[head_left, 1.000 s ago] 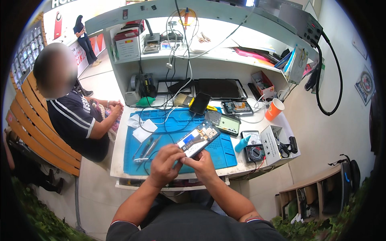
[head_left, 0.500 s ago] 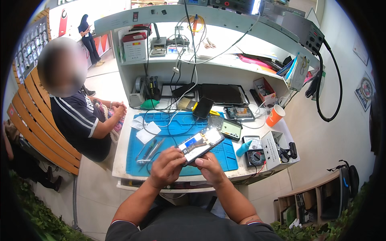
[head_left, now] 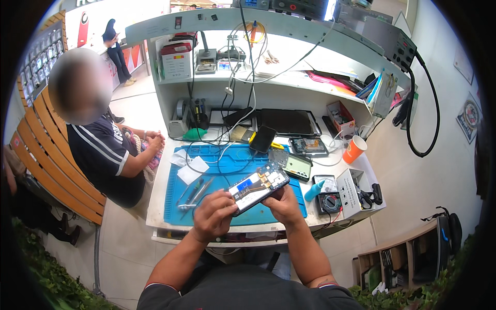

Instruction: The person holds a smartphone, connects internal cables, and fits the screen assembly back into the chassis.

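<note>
An opened smartphone (head_left: pixel 254 189), its inner parts facing up, is held tilted above the near part of a blue repair mat (head_left: pixel 237 219). My left hand (head_left: pixel 213 213) grips its lower left end, fingers bent over the edge. At the other end my right hand (head_left: pixel 283 204) holds the near right side, thumb along the edge and the other fingers hidden beneath. White, blue and gold-brown parts show inside the phone. Left of my left hand, slim tools (head_left: pixel 195 192) lie on the mat near white paper pieces (head_left: pixel 192 170).
Beyond the phone lie a dark phone (head_left: pixel 263 139), a pale green phone cover (head_left: pixel 298 166) and tangled cables. To the right stand a light-blue bottle (head_left: pixel 313 190), a multimeter (head_left: pixel 328 202), a white box (head_left: pixel 352 192) and an orange cup (head_left: pixel 354 149). A person (head_left: pixel 108 150) sits at the left.
My right hand has slid right and up along the phone's near edge, away from my left hand. The phone stays in nearly the same place, held by both hands.
</note>
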Motion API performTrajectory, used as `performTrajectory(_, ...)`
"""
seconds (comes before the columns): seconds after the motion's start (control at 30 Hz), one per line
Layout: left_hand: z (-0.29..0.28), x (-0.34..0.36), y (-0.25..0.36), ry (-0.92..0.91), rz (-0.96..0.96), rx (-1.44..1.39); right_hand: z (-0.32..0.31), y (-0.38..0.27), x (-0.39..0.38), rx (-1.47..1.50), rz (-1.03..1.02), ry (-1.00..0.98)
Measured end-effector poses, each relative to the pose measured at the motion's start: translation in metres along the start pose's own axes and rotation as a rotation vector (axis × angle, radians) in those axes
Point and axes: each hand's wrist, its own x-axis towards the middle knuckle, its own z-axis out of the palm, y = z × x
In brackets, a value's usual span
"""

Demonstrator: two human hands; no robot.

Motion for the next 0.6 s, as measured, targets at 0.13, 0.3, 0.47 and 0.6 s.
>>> performTrajectory(0.13,-0.002,0.001,0.003,0.001,-0.011,-0.025,-0.005,-0.018,0.010,-0.170,-0.034,0.058)
performTrajectory(0.3,-0.005,0.002,0.006,-0.025,-0.025,-0.082,-0.013,-0.038,0.019,-0.420,-0.252,-0.065)
performTrajectory(0.47,-0.005,-0.002,0.003,-0.033,-0.036,-0.100,-0.021,-0.046,0.014,-0.736,-0.337,-0.104)
performTrajectory(0.6,-0.007,0.001,0.006,-0.035,-0.036,-0.104,-0.011,-0.051,0.019,-0.869,-0.414,-0.088)
